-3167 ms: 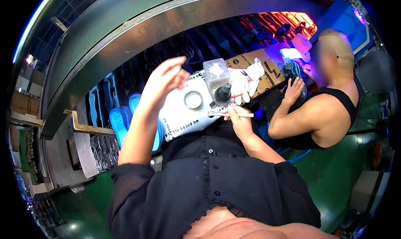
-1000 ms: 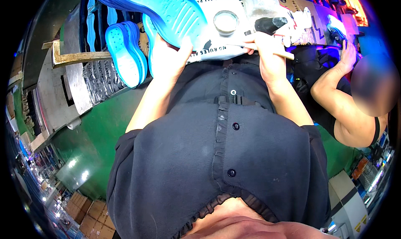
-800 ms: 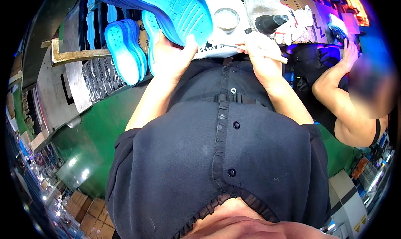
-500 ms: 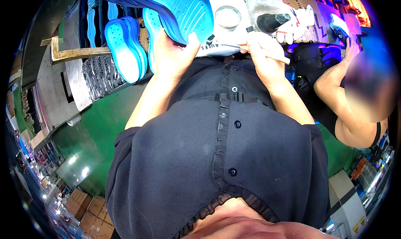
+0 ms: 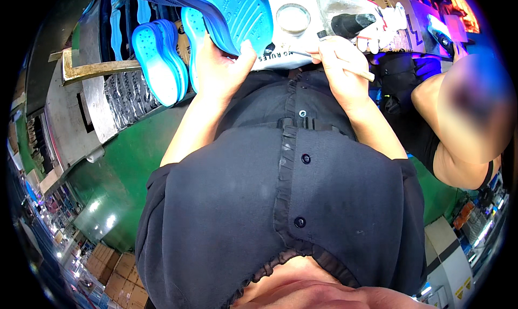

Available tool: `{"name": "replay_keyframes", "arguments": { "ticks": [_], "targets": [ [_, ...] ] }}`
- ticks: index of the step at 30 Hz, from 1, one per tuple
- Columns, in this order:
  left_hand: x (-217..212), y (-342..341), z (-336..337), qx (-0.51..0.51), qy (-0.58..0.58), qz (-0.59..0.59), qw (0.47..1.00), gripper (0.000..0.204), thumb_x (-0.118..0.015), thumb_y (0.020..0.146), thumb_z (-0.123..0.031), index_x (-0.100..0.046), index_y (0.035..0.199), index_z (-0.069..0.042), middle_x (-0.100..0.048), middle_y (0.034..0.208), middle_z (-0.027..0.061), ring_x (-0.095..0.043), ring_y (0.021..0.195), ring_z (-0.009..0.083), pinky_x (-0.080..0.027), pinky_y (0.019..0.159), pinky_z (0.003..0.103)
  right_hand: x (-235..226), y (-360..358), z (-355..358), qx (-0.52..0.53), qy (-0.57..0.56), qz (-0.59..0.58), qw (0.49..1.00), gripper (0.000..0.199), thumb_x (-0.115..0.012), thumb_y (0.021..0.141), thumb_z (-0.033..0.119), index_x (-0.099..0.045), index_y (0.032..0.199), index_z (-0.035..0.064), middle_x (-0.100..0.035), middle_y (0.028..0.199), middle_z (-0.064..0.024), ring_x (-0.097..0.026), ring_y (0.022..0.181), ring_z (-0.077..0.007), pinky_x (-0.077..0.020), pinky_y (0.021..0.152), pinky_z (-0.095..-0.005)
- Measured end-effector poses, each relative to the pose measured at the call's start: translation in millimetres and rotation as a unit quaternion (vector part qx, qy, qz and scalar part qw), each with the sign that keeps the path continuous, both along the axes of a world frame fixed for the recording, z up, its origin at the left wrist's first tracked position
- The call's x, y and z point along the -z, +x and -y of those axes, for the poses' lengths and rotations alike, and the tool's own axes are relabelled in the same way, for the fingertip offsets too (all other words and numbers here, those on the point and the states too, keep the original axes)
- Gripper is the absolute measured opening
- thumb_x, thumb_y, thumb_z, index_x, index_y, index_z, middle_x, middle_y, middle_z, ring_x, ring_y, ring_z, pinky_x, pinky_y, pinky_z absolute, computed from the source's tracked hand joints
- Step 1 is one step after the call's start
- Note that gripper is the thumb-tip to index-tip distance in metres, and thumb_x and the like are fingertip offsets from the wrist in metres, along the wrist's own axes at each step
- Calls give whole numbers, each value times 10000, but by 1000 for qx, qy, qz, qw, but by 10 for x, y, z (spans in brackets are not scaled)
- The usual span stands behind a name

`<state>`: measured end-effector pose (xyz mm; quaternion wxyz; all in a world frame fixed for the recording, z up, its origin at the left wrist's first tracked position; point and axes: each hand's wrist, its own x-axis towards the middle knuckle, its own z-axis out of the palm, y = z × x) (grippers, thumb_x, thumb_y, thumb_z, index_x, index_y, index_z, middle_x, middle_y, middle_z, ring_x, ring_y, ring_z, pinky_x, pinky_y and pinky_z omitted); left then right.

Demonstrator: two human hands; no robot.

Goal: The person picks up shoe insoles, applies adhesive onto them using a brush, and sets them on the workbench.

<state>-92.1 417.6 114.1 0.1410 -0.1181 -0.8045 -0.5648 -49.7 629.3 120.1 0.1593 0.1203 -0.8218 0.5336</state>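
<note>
My left hand grips the rim of a blue moulded shoe sole, thumb on the near edge. The sole is tilted, its ridged inner face turned toward the right. My right hand is closed around a thin brush with a pale handle. Its slim metal part points left toward the sole; the tip is hard to make out, and a gap shows between it and the sole. Just beyond my right hand, a round shallow dish with whitish contents sits on white printed sheeting.
More blue soles stand stacked to the left, by a wooden bar. A black cone-shaped nozzle or bottle lies beside clear plastic at right. A co-worker's arm is close on my right. Green floor shows below the bench.
The sole and my left hand have shifted very slightly left. My right hand still holds the brush in nearly the same place. The co-worker's upper body has moved a little.
</note>
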Motion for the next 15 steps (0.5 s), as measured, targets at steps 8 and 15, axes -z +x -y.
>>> {"name": "replay_keyframes", "arguments": {
  "ticks": [8,15],
  "targets": [
    [-22,12,6,0,-39,-17,999,336,-651,682,-133,-528,957,15,-636,722,121,-617,594,181,-486,562,278,15,-58,46,-52,28,-78,995,128,-571,814,105,-671,781,31,-643,716,-76,-583,652,-220,-427,611,-310],
    [3,36,18,41,-31,23,998,426,-665,735,-70,-448,1083,45,-579,997,153,-591,883,196,-467,801,305,1,-46,41,-42,37,-65,996,124,-573,813,97,-669,772,31,-649,727,-71,-595,669,-225,-432,612,-304]
  ]
}}
